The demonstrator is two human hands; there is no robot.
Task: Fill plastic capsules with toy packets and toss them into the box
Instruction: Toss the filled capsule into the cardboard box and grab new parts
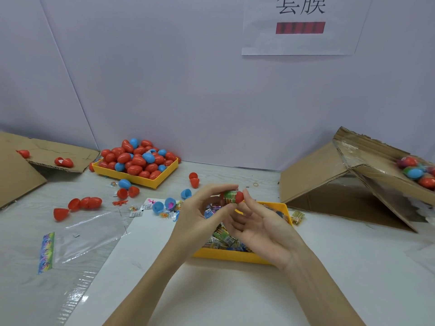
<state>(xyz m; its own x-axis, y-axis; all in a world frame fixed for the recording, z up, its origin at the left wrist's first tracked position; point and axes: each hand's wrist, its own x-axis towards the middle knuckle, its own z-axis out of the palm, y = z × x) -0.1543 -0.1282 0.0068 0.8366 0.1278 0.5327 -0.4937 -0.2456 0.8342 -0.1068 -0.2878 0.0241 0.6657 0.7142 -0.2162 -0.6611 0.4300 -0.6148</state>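
While my left hand (202, 212) and right hand (261, 225) meet above the yellow tray of toy packets (231, 255), both sets of fingers (221, 189) pinch one red capsule (233, 196) (a green packet shows at its middle); the box (367, 165) sits well apart, right.

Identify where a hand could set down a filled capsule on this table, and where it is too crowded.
Free: white sheet right of the packet tray. Crowded: loose capsule halves between that tray and the egg tray.
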